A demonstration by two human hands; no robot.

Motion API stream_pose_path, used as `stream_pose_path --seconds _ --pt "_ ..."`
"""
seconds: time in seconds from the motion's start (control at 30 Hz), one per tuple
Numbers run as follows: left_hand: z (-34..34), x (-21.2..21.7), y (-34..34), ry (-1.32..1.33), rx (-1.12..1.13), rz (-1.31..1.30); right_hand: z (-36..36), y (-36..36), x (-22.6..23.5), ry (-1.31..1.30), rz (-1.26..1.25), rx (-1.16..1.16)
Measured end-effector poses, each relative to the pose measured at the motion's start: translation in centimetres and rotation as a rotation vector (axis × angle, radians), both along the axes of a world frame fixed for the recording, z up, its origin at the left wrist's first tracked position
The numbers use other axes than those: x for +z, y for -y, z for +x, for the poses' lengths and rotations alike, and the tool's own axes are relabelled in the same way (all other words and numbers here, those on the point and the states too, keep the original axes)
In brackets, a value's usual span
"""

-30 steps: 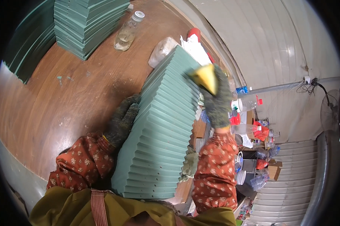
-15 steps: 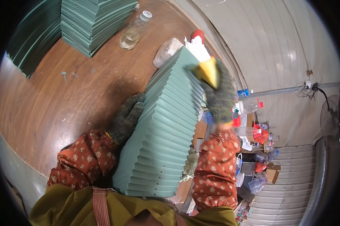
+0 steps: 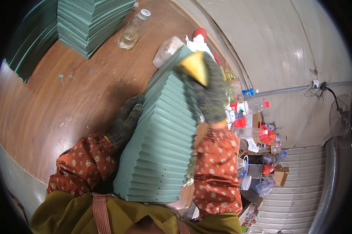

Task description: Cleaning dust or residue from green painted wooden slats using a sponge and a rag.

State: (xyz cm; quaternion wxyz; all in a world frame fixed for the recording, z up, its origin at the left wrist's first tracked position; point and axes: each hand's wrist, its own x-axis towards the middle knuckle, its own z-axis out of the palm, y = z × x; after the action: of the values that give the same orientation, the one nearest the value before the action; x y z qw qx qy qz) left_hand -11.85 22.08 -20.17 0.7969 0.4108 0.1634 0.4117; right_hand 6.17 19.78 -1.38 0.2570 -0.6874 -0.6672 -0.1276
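A tall stack of green ridged sheets leans at a slant before me, its stepped edges facing right. My left hand, in a dark knitted glove, lies against the stack's left side with its fingers stretched out; the fingertips are partly hidden. In a matching glove, my right hand is over the upper right edge of the stack. It grips a yellow wedge-shaped piece, blurred by motion, so I cannot tell its kind. Whether that piece touches the sheets is unclear. Red flowered sleeves cover both my forearms.
More green sheets stand in piles at the far left of the brown wooden table. Beyond my stack are a glass jar with a white lid and a whitish wrapped lump. Bottles crowd the right, near a fan.
My right hand has moved left and slightly up with the yellow piece, over the stack's upper part. My left hand stays against the stack; the whole view has shifted slightly.
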Motion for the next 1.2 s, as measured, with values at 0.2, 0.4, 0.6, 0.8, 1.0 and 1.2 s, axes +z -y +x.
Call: stream_pose_path --seconds 0.2,0.4,0.6,0.8,1.0,1.2 --pt "0.0 0.1 -0.1 -0.079 0.000 0.049 2.9 3.4 0.8 0.332 -0.265 -0.278" --pt "-0.2 -0.4 0.0 -0.115 0.072 0.108 4.0 5.8 1.1 0.145 -0.072 -0.204" --pt "0.3 0.2 -0.2 -0.140 0.075 0.272 -1.2 -3.4 -1.0 -0.022 -0.076 -0.004" --pt "0.0 -0.4 -0.2 -0.124 0.135 0.235 0.7 2.1 0.1 -0.279 -0.156 -0.326" --pt "0.3 -0.3 -0.1 -0.093 0.113 0.150 10.9 13.7 -2.0 -0.019 0.007 -0.524" --pt "0.2 -0.9 0.0 -0.068 0.013 0.013 -0.7 2.5 0.0 -0.193 -0.168 -0.158"
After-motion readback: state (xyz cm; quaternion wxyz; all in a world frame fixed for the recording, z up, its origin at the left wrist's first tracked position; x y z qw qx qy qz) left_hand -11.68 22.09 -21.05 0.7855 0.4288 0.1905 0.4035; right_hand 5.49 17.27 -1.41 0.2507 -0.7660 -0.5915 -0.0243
